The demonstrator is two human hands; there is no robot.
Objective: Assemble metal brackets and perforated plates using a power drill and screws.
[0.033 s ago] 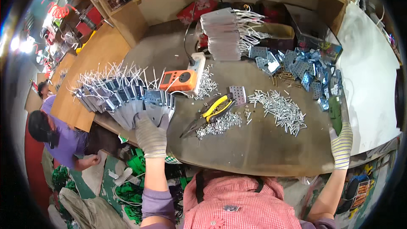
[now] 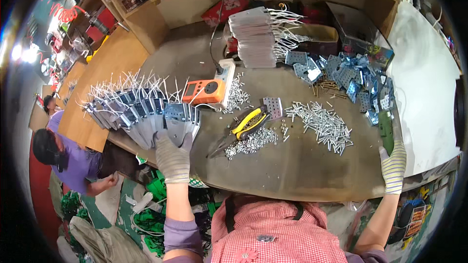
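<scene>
My left hand point(image 2: 173, 158), in a striped glove, pinches the lower end of a flat grey metal plate point(image 2: 177, 129). A perforated bracket point(image 2: 176, 111) lies across that plate's upper part. It belongs to a fanned row of similar plates point(image 2: 127, 115) with white wires sticking up at the far side. My right hand point(image 2: 393, 165), gloved as well, is closed round the lower end of a green elongated tool point(image 2: 385, 131) at the table's right edge. The tool's exact kind is hard to make out.
Yellow-black pliers point(image 2: 250, 122) lie among small nuts point(image 2: 252, 142), beside a perforated plate point(image 2: 273, 107). Screws point(image 2: 321, 126) form a pile right of centre. Farther back are an orange multimeter point(image 2: 204, 91), stacked wired plates point(image 2: 252, 36) and blue-grey brackets point(image 2: 348, 75). A person point(image 2: 73, 153) sits at left.
</scene>
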